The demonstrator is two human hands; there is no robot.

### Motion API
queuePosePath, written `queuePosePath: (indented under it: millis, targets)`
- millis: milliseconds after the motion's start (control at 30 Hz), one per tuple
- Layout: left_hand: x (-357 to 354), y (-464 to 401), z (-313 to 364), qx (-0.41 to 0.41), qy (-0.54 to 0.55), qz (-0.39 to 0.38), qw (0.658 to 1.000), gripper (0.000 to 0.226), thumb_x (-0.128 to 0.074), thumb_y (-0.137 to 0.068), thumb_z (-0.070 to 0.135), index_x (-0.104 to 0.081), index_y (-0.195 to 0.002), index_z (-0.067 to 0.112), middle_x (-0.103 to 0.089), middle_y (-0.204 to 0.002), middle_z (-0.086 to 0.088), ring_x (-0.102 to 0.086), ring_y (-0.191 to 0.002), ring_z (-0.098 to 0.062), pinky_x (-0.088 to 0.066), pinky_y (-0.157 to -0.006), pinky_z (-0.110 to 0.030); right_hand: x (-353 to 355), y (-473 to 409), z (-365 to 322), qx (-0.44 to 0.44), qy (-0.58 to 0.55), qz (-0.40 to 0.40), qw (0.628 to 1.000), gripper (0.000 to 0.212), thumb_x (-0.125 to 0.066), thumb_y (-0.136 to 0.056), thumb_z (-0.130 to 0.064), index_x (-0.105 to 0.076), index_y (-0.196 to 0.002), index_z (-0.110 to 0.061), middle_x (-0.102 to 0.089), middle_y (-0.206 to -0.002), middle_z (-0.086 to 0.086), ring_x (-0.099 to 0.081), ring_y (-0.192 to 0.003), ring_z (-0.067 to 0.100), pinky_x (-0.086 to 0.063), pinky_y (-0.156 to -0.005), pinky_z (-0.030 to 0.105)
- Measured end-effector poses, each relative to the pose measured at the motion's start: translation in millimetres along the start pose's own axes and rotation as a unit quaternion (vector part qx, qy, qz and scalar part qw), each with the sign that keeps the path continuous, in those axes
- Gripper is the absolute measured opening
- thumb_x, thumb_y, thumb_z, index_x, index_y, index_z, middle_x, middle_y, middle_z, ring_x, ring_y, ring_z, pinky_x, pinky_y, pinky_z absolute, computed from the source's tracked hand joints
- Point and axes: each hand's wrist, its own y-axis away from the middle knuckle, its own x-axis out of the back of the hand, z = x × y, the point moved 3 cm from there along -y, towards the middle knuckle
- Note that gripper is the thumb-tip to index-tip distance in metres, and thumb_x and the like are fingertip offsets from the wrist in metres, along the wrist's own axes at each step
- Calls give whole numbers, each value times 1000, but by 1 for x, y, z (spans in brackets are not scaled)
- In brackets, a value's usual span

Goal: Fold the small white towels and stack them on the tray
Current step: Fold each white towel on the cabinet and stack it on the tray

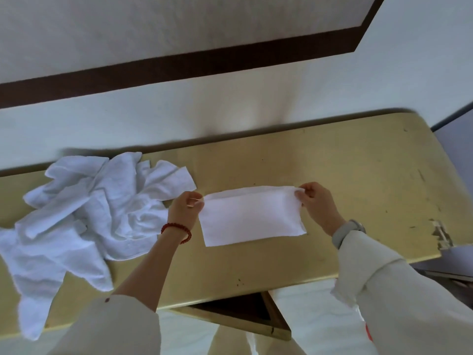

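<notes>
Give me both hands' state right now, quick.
Left hand: pinching the far left corner of the folded towel.
Right hand: pinching the towel's far right corner.

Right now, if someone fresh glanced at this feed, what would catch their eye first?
Probably the white towel at the table's middle, stretched flat between the left hand and right hand, each pinching a far corner. Next, the big rumpled pile of towels on the table's left end. No tray is in view.
</notes>
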Motion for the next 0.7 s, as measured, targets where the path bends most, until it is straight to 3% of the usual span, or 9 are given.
queuePosePath:
  millis: [233, 400, 533, 700]
  targets:
    - [-20, -14, -13, 8, 30, 53, 998, 8, -62, -86, 11, -62, -94, 11, -60, -90, -2, -56, -82, -19, -52, -83, -42, -18, -16, 12, -43, 19, 61, 997, 20, -46, -94, -13, -56, -108, -3, -56, -95, 4, -50, -89, 20, -36, -76, 29]
    - [-23, -26, -11, 20, 26, 80, 996, 18, -62, -86, 17, -62, -101, 7, -61, -88, 0, -57, -81, -19, -48, -79, -30, -24, -26, 12, -44, 50, 68, 995, 22, -46, -94, -15, -55, -110, -4, -56, -95, 4, -48, -87, 18, -34, -74, 27]
    - [-26, -30, -14, 37, 18, 85, 996, 17, -63, -85, 18, -62, -100, 8, -62, -87, 0, -56, -82, -15, -43, -76, -25, -26, -32, 14, -54, 79, 75, 993, 23, -47, -94, -16, -55, -111, -3, -61, -102, 10, -47, -85, 18, -34, -75, 27]
    - [-25, -33, -14, 53, 36, 98, 993, 14, -61, -86, 17, -64, -96, 8, -62, -86, 1, -55, -82, -13, -41, -75, -23, -30, -37, 15, -69, 103, 82, 989, 23, -45, -94, -21, -55, -108, -7, -63, -98, 10, -52, -83, 23, -38, -72, 31]
